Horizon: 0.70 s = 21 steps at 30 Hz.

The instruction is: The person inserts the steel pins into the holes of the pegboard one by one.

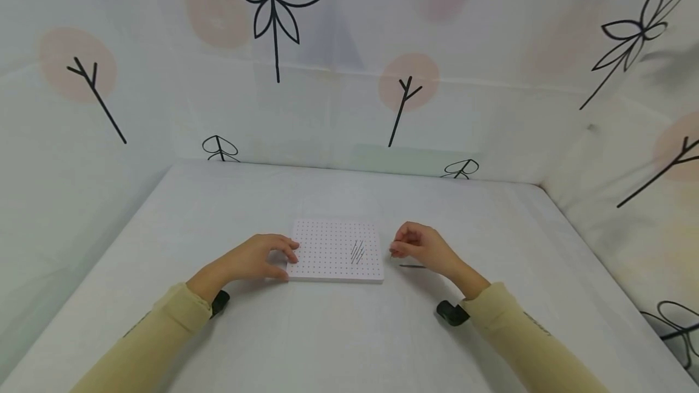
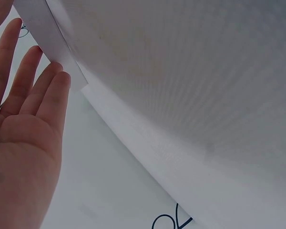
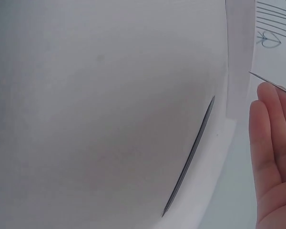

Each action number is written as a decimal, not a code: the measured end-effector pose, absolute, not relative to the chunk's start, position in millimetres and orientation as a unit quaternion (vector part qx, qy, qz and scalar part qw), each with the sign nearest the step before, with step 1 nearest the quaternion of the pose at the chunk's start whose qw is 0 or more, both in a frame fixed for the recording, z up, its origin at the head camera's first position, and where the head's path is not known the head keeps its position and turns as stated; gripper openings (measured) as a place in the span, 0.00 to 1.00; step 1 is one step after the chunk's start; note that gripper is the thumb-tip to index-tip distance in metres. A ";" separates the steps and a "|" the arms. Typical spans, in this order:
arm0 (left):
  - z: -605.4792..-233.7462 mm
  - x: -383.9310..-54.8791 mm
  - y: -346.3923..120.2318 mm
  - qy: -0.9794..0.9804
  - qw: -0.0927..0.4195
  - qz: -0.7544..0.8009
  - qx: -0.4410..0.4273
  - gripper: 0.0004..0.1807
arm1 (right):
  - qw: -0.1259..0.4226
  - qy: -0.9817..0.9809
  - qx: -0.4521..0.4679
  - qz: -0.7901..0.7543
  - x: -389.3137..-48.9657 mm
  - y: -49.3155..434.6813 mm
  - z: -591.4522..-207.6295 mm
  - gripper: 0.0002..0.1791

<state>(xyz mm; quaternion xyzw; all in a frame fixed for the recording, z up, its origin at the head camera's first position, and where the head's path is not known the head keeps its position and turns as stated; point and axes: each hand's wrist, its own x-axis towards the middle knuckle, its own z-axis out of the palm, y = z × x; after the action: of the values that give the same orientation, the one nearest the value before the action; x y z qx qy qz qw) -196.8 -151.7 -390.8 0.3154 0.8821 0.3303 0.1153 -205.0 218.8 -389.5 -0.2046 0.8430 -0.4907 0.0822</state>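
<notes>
right hand [image 3: 275, 167] cut by its wrist cam's edge, its thin pin [image 3: 262, 79] running out of frame, left hand [image 2: 26, 133] cropped in its cam, pegboard [image 1: 322, 250] holes way too tiny to count

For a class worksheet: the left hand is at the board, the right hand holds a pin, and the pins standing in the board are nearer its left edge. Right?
No: the standing pins are nearer the right edge of the board, as the head view shows. Otherwise right.

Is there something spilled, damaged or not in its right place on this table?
Nothing stands out: the white board lies flat and looks intact, its thin needles run roughly parallel, and the loose needles lie close together beside it.
</notes>
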 end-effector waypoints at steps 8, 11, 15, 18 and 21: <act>-392.0 -197.4 -152.1 0.880 0.115 0.334 0.317 0.12 | 0.073 0.841 -0.220 -0.488 -205.9 211.3 -390.1 0.07; -391.9 -197.4 -152.2 0.881 0.114 0.333 0.316 0.12 | 0.075 0.840 -0.220 -0.490 -205.7 208.0 -389.4 0.07; -391.6 -197.5 -152.0 0.881 0.114 0.334 0.315 0.12 | 0.070 0.844 -0.219 -0.485 -205.4 204.7 -388.0 0.07; -391.2 -197.4 -151.7 0.881 0.115 0.335 0.314 0.12 | 0.059 0.847 -0.218 -0.481 -205.1 203.0 -387.1 0.07; -390.7 -197.1 -151.4 0.881 0.116 0.336 0.313 0.12 | 0.060 0.837 -0.225 -0.495 -205.6 200.9 -387.4 0.06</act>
<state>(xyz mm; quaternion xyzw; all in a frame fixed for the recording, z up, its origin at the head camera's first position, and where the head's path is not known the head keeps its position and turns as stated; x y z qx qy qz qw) -197.1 -151.4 -390.7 0.3125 0.8808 0.3361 0.1164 -205.6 200.9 -387.4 -0.2245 0.8372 -0.4950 0.0603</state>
